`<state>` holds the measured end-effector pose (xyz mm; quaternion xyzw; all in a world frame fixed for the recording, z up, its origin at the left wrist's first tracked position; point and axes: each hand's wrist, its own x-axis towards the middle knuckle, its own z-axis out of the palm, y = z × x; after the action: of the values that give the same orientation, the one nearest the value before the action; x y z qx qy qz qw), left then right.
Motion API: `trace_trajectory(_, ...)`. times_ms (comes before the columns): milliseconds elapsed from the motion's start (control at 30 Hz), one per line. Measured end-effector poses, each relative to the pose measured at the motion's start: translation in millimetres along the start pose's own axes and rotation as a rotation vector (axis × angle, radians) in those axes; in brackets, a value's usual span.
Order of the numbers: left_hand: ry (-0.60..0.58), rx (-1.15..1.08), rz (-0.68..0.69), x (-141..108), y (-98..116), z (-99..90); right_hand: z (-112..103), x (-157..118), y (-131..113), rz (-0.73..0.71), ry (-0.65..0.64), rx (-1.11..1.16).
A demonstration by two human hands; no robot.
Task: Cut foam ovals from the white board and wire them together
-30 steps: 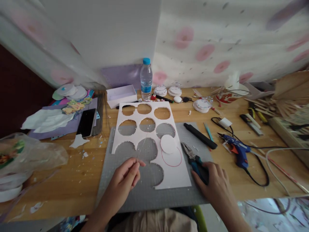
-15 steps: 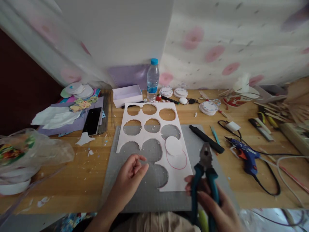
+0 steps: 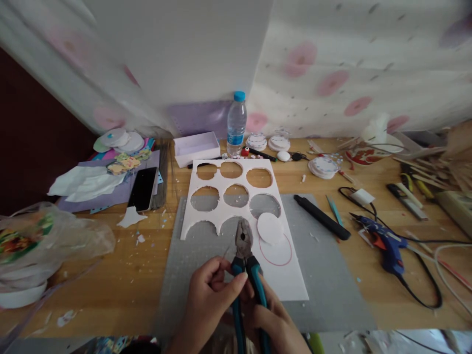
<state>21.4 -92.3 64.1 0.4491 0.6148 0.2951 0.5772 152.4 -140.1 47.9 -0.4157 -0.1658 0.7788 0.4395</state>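
My right hand [image 3: 275, 314] is wrapped around the teal-and-black handles of a pair of pliers [image 3: 243, 241]. The pliers' jaws point away from me, over the white foam board [image 3: 295, 280], and look closed or nearly so. Close against the handles on the left, my left hand [image 3: 208, 300] is closed in a pinch, its thumb beside the pliers' joint. A thin piece of wire [image 3: 226, 251] pokes up from its fingertips. Several round holes are cut in the board, and a white disc [image 3: 270, 228] lies on it, overlapping a circle drawn in red.
Beneath the board lies a grey cutting mat [image 3: 328, 285]. To the right are a black cutter [image 3: 322, 216] and a blue glue gun [image 3: 385, 246] with its cord. A water bottle [image 3: 236, 125] and an open white box [image 3: 196, 148] stand behind; a phone [image 3: 143, 189] lies left.
My right hand has brought the pliers leftward to meet my left hand. The left hand has shifted slightly right and down, still pinching the thin wire.
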Motion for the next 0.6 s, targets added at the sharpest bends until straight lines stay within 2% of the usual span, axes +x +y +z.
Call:
trace_trajectory(267,0.041,0.048,-0.016,6.7,0.3,-14.0,-14.6,3.8,-5.2,0.079,-0.117,-0.002)
trace_trajectory(400,0.004,0.066,-0.001,8.0,-0.8,-14.5,-9.1,-3.0,-15.6,0.134,-0.199,0.090)
trace_trajectory(533,0.025,0.049,-0.013,7.8,-0.4,-9.7,3.7,-1.8,-21.2,0.049,-0.358,0.134)
trace_trajectory(600,0.006,0.029,0.007,7.7,1.0,-9.3,3.6,1.3,-18.3,-0.018,-0.379,0.156)
